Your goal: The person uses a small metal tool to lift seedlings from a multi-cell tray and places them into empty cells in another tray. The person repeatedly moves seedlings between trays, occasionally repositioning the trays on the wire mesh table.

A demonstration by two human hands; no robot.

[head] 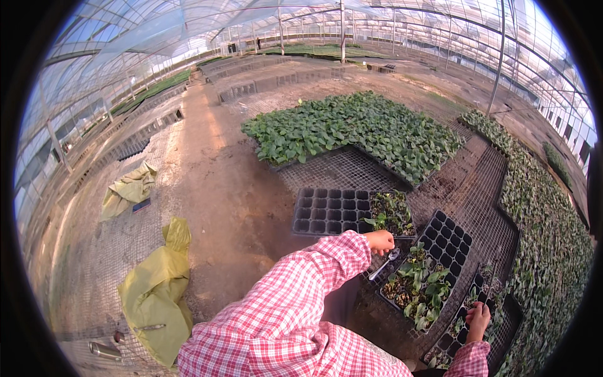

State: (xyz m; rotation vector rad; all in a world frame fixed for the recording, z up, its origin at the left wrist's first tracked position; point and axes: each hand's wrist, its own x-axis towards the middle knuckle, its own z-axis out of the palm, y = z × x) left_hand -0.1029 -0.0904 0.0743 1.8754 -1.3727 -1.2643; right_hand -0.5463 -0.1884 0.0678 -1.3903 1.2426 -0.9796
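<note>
My left hand (pixel 380 242), in a red and white checked sleeve, has its fingers curled just above a metal spoon (pixel 384 265); whether it holds anything cannot be told. Behind it lies a black plug tray (pixel 332 212), its right end filled with seedlings. My right hand (pixel 477 316) reaches down at the lower right, fingers pinched, over a plug tray (pixel 448 340) with some small plants; what is between the fingers is too small to tell. Between my hands sits another tray (pixel 445 242), with leafy seedlings (pixel 421 287) at its near end and bare cells at the far end.
A dense block of green seedlings (pixel 348 122) stands beyond on mesh benching. More seedlings (pixel 541 245) line the right side. Yellow-green sacks (pixel 162 292) lie at left, near a metal flask (pixel 104 350) and a phone-like dark object (pixel 141 205). Greenhouse posts (pixel 342 33) rise behind.
</note>
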